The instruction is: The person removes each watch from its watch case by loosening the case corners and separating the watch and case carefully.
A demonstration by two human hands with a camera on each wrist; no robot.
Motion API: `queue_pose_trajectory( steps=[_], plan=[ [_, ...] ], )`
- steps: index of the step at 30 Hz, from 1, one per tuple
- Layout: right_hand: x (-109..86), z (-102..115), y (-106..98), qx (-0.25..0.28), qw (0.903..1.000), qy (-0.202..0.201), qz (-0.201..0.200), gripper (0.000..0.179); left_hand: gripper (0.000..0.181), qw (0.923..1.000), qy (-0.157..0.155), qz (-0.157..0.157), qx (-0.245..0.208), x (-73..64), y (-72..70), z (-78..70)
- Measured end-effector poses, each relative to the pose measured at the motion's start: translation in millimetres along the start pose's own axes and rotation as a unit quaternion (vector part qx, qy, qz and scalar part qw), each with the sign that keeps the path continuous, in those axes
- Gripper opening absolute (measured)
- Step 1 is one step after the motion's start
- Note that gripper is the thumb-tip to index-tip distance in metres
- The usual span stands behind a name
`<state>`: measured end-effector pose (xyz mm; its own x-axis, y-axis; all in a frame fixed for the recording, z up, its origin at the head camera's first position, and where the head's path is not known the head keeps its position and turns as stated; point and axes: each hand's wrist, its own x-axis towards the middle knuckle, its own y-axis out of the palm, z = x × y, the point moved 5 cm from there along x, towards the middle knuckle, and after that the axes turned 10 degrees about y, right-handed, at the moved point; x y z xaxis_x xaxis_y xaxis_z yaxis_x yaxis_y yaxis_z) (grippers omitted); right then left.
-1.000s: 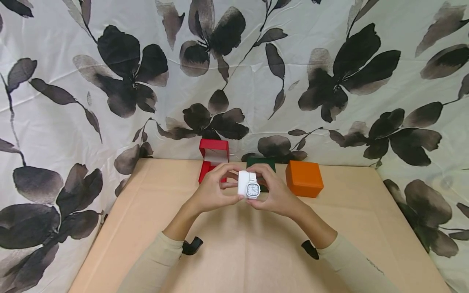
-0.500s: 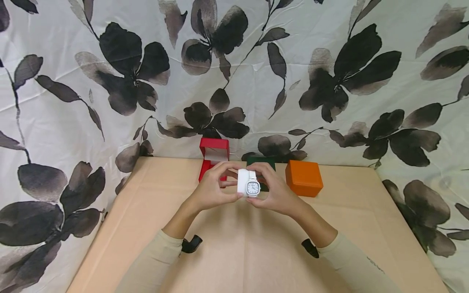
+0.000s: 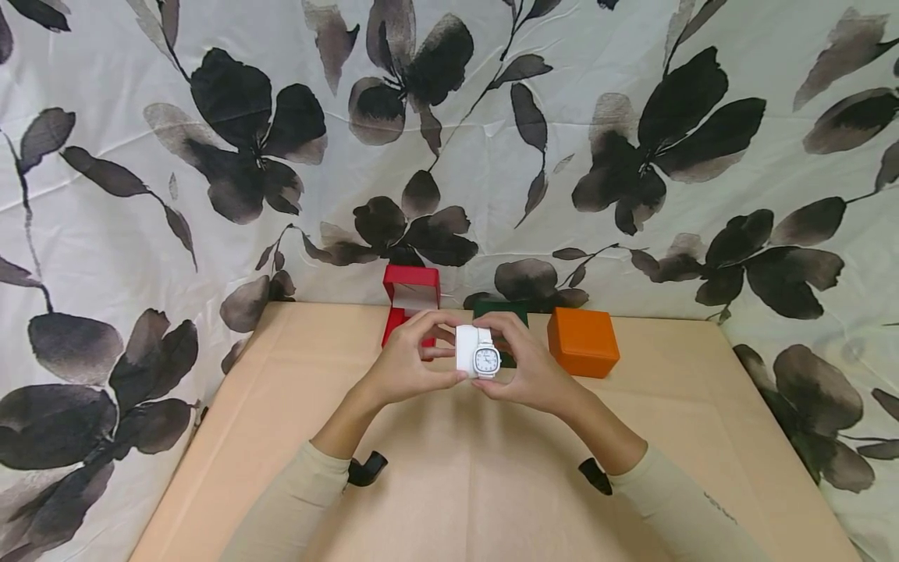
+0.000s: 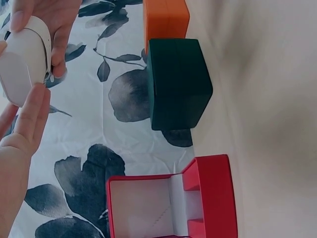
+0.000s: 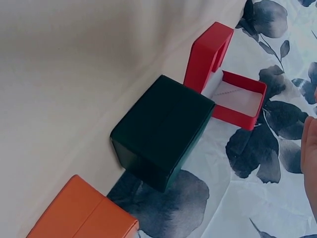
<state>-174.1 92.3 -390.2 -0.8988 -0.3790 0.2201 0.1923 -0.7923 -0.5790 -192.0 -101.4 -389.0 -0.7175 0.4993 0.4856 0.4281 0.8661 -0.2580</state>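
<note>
In the head view a white wristwatch (image 3: 486, 361) with a squarish dial is wrapped round a white cushion (image 3: 465, 351), raised above the table. My left hand (image 3: 410, 363) grips the cushion's left side between thumb and fingers. From the other side my right hand (image 3: 530, 365) holds the watch end, thumb below and fingers above. The left wrist view shows the cushion's pale rounded end (image 4: 17, 74), with the strap along its edge and fingers of both hands on it; the dial is hidden there. Part of a hand (image 5: 310, 163) enters at the right wrist view's edge.
Behind the hands an open red box (image 3: 410, 279) with a white-lined lid stands at the table's back. Beside it are a dark green box (image 5: 161, 129), partly covered by my hands in the head view, and an orange box (image 3: 583, 343). A floral cloth (image 3: 534, 195) hangs behind the table (image 3: 456, 484).
</note>
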Motion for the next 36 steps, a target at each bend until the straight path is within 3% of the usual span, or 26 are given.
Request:
queue_pose_trajectory(
  steps=[9, 25, 36],
  plan=[
    [0.3, -2, -2, -0.006, 0.9998, 0.015, -0.008, 0.085, 0.067, 0.9999, 0.000, -0.008, 0.010, 0.2, -1.1, 1.0],
    [3.8, -2, -2, 0.022, 0.9995, 0.016, -0.017, 0.084, 0.062, 0.9994, -0.002, -0.018, -0.029, 2.4, -5.7, 5.5],
    [8.4, 1, -5, 0.037, 0.9991, 0.017, -0.012, 0.083, 0.062, 0.9993, -0.004, -0.007, -0.037, 6.8, -13.0, 4.2]
  ],
)
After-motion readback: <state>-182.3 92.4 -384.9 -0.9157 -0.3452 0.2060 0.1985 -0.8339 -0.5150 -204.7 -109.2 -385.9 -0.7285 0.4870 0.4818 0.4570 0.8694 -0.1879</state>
